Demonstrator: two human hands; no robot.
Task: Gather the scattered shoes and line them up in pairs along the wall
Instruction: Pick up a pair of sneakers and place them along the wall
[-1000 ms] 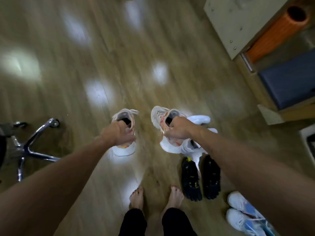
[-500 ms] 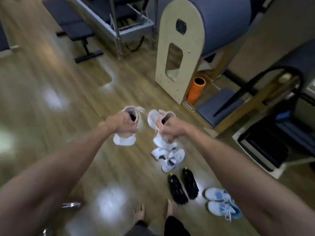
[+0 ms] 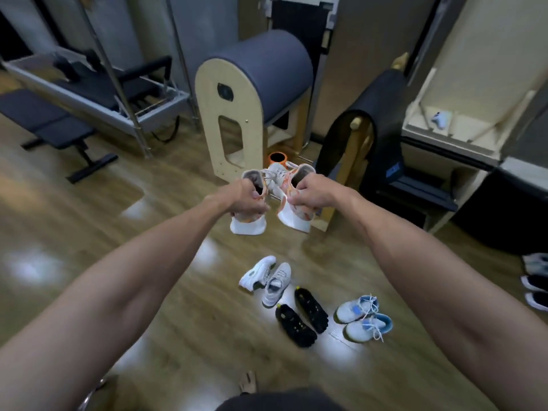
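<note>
Carrying step. Left hand [image 3: 247,197] and right hand [image 3: 308,194] each grip one orange-white shoe [image 3: 248,223] [image 3: 296,216] by the collar, held above the floor; next, set both side by side.

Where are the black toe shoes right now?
In the head view, the black toe shoes lie on the floor, between the white sneakers and the blue-laced pair.

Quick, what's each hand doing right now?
Left hand: closed, gripping one white-and-orange sneaker.
Right hand: closed, gripping the other white-and-orange sneaker.
</note>
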